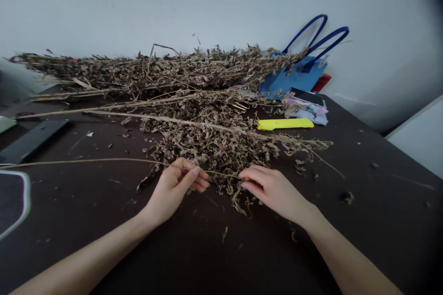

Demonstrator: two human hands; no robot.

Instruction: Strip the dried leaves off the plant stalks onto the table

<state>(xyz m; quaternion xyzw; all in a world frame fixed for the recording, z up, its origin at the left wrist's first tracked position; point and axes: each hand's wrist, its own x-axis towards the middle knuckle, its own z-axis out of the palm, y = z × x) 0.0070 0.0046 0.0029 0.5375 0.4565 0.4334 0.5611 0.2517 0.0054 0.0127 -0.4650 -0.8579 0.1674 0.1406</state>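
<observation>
Fingertips of the left hand [173, 184] and right hand [277, 189] both pinch one thin stem [104, 160] just above the near edge of the leaf heap [214, 143]; two grips a little apart probably keep the span between them steady. Its long free part trails toward nine o'clock, likely because it is too long to hold whole. The heap sits mid-bench, at twelve o'clock from the hands, perhaps to keep loose leaves together on the bench [155, 258]. Longer stalks [173, 120] lie across it, and a thick dried bundle [114, 71] sits against the wall at eleven o'clock, seemingly out of the way. That bundle partly covers the blue bag [292, 80] at one o'clock. Gold-coloured loops [241, 105] show among the leaves, the rest hard to make out. The stem's far end and the white loop [26, 193] at nine o'clock are cut off; the right fingers hide the other tip.
</observation>
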